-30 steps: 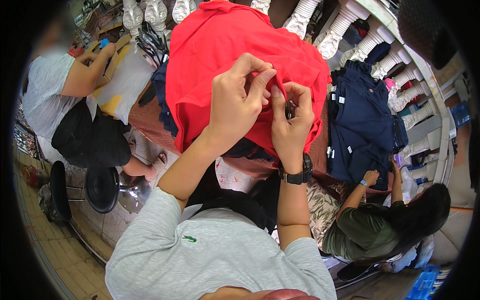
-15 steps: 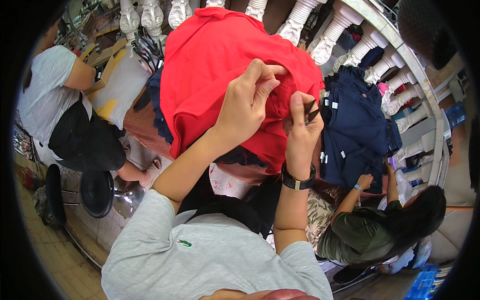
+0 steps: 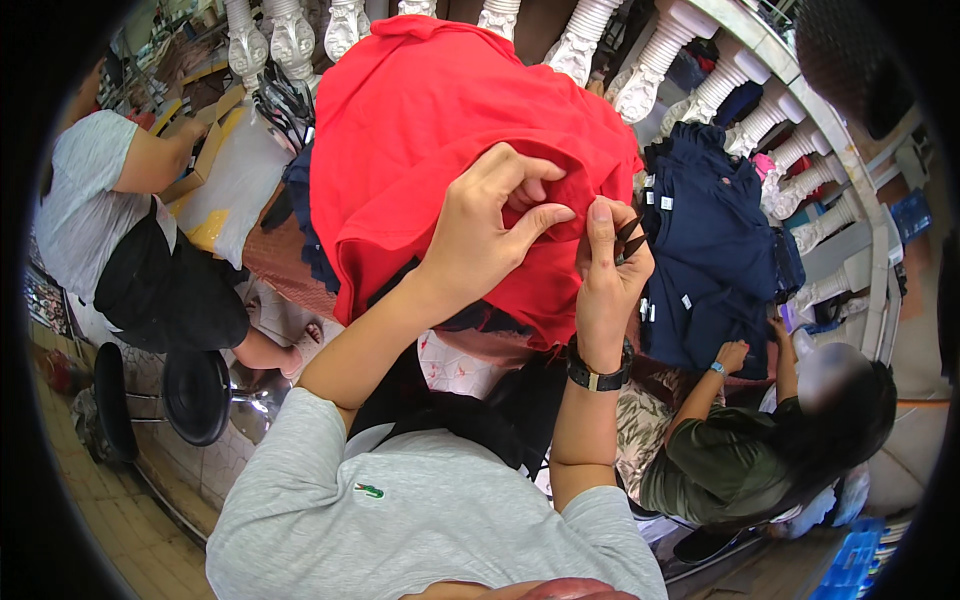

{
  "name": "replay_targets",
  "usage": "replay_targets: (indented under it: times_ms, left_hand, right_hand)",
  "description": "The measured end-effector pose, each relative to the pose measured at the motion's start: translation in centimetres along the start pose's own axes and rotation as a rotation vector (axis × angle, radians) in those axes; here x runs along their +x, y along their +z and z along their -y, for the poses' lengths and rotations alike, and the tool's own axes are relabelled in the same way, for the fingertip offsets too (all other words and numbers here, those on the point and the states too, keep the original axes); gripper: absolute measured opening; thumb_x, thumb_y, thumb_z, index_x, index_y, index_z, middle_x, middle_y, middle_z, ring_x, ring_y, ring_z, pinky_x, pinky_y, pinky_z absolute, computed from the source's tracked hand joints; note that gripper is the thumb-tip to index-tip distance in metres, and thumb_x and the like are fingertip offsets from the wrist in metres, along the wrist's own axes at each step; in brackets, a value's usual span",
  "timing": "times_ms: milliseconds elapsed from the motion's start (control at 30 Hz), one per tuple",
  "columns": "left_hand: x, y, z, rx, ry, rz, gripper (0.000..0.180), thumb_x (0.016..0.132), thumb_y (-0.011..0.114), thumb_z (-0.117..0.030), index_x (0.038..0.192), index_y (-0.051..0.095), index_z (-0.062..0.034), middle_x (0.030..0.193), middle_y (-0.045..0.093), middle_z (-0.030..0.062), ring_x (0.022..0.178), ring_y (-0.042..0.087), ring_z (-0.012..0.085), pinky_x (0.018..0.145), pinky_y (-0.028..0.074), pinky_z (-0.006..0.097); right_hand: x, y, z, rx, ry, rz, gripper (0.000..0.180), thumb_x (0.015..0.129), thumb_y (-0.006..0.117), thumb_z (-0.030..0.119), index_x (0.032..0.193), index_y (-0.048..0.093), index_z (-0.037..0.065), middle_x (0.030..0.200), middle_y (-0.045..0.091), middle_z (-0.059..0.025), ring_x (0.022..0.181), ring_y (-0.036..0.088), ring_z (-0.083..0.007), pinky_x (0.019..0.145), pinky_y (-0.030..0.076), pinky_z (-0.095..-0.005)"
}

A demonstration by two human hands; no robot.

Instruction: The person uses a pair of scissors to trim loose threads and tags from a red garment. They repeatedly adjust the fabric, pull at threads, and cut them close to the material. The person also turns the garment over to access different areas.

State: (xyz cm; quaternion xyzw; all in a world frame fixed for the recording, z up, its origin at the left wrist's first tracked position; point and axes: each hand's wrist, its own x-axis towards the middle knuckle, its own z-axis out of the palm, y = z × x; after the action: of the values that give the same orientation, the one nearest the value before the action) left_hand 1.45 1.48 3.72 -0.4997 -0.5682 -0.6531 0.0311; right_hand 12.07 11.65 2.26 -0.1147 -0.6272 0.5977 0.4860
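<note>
My left hand (image 3: 492,225), over the near part of the red cloth (image 3: 440,110), has thumb and forefinger parted; I cannot tell whether its curled fingers grip fabric. At the cloth's right edge, my right hand (image 3: 610,265) grasps dark snips (image 3: 631,246), two tips poking out. The red cloth lies heaped on the table (image 3: 278,262), navy clothes (image 3: 715,270) to its right, white balusters (image 3: 576,45) beyond it.

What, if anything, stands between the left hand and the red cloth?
Nothing visible does: the left hand is over the red cloth, thumb and forefinger apart. The right hand, holding a dark pointed tool, is to its right, not in between. Whether the left hand touches the cloth, I cannot tell.
</note>
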Motion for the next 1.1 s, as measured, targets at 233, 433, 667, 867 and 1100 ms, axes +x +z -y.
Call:
replay_targets:
  times_ms: [233,433,667,867,1100]
  left_hand:
    - [0.4,-0.3,0.0,-0.229,-0.116,0.095,0.013,0.096,0.069,-0.01,0.101,0.062,-0.0003,0.094,0.065,0.004,0.082,0.061,0.0085,0.075,0.052,0.025]
    - [1.2,0.5,0.2,-0.506,-0.249,0.128,0.014,0.102,0.061,-0.016,0.099,0.06,-0.002,0.103,0.066,0.0063,0.091,0.064,0.0106,0.085,0.054,0.027]
    - [0.9,0.5,0.3,-0.471,-0.227,0.153,0.014,0.101,0.062,-0.016,0.099,0.06,-0.0015,0.098,0.063,0.0029,0.094,0.065,0.01,0.088,0.055,0.028]
    - [0.8,0.6,-0.2,-0.46,-0.228,0.145,0.012,0.102,0.061,-0.013,0.099,0.061,-0.0006,0.096,0.063,0.0021,0.093,0.064,0.0089,0.087,0.055,0.027]
    - [0.7,0.7,-1.0,-0.495,-0.261,0.13,0.013,0.101,0.062,-0.012,0.1,0.062,0.0005,0.095,0.066,0.003,0.088,0.065,0.0087,0.085,0.055,0.025]
  right_hand:
    - [0.0,-1.3,-0.8,-0.166,-0.065,-0.002,0.019,0.102,0.06,0.015,0.091,0.064,-0.001,0.076,0.053,0.0031,0.07,0.039,-0.0045,0.063,0.034,-0.0236]
    - [0.0,-1.6,1.1,-0.335,-0.116,-0.078,0.019,0.102,0.061,0.019,0.105,0.061,0.0,0.086,0.061,-0.0057,0.08,0.055,-0.0139,0.072,0.043,-0.0289]
    - [-1.4,-1.5,4.3,-0.907,-0.531,0.062,0.014,0.092,0.069,0.012,0.102,0.065,0.003,0.085,0.061,-0.0104,0.066,0.064,-0.0254,0.056,0.048,-0.0373]
    - [-1.4,-0.9,4.7,-1.061,-0.578,-0.008,0.011,0.09,0.071,0.011,0.099,0.067,0.006,0.085,0.059,-0.0074,0.061,0.063,-0.0257,0.051,0.046,-0.0369]
    - [-1.6,-0.7,4.5,-1.059,-0.621,-0.069,0.009,0.09,0.071,0.013,0.096,0.067,0.007,0.085,0.059,-0.0068,0.059,0.062,-0.0247,0.047,0.044,-0.0362]
